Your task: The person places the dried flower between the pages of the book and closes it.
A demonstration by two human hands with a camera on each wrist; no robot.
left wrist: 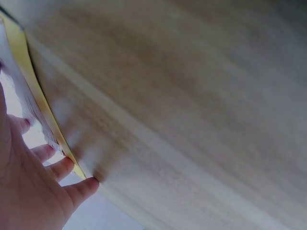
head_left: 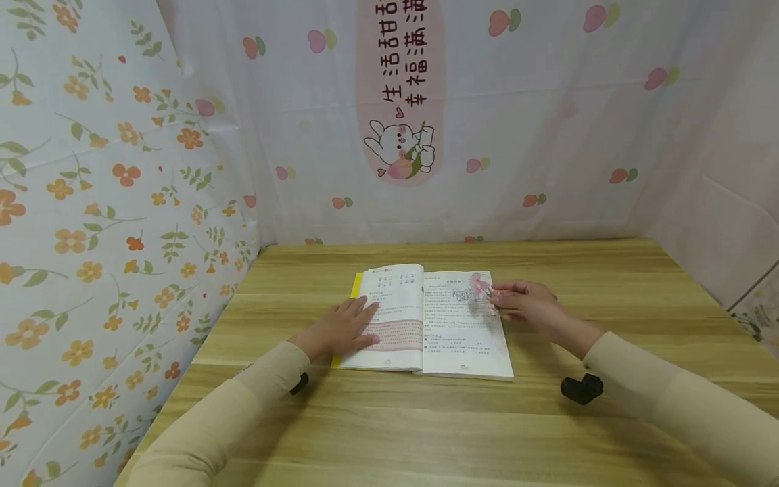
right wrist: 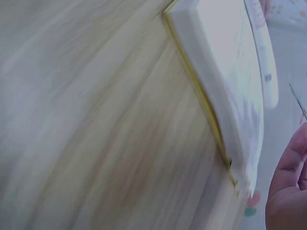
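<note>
An open book (head_left: pixel 450 325) with printed pages and a yellow cover lies on the wooden table. Flat over the left page and its outer edge rests my left hand (head_left: pixel 343 329), fingers spread. In the left wrist view, its fingertips (left wrist: pixel 86 188) reach the yellow cover's edge. My right hand (head_left: pixel 531 306) pinches a small sprig of pink flowers (head_left: pixel 478 283) over the upper right page. The blossoms point towards the book's middle. A thin green stem (right wrist: pixel 296 98) shows at the edge of the right wrist view, above the right hand (right wrist: pixel 288 187).
The wooden table (head_left: pixel 377 433) extends around the book on every side. A white curtain (head_left: pixel 535 135) with printed fruit and lettering hangs behind it. At the left hangs a floral cloth (head_left: pixel 109 223). Black wrist devices (head_left: pixel 582 389) show under the sleeves.
</note>
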